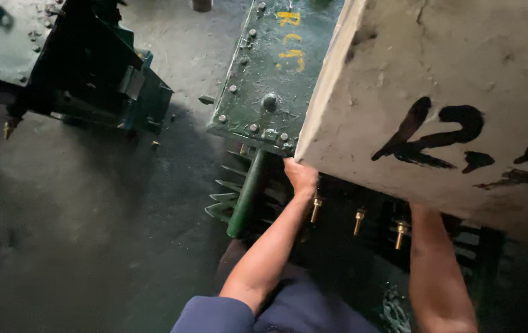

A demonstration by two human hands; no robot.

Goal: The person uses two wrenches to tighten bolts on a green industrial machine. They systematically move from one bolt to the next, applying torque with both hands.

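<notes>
We see our left hand [301, 177] pressed up against the lower corner of a large pale slab [455, 105], a whitish, rough-faced block with black painted marks on its face. The fingers wrap under the slab's edge and are clamped on it. Our right arm reaches up beneath the same slab further along its lower edge; the right hand itself is hidden behind the slab, so we cannot tell how its fingers stand.

The slab fills the upper right of the view, tilted, and its corner overlaps the green metal tank lid [270, 74] behind it. That lid is dark green, studded with bolts around its rim and carries yellow painted marks. Below the lid a green pipe [246, 194] runs downward beside a row of thin metal fins [224, 185].

Just under the slab's edge, between our two arms, three brass studs [358, 221] stand in a row on dark metal. To the far left, well apart, another dark green machine body [85, 68] sits on the grey concrete floor [91, 234]. Blue sleeve [214, 314] cloth shows at the bottom.
</notes>
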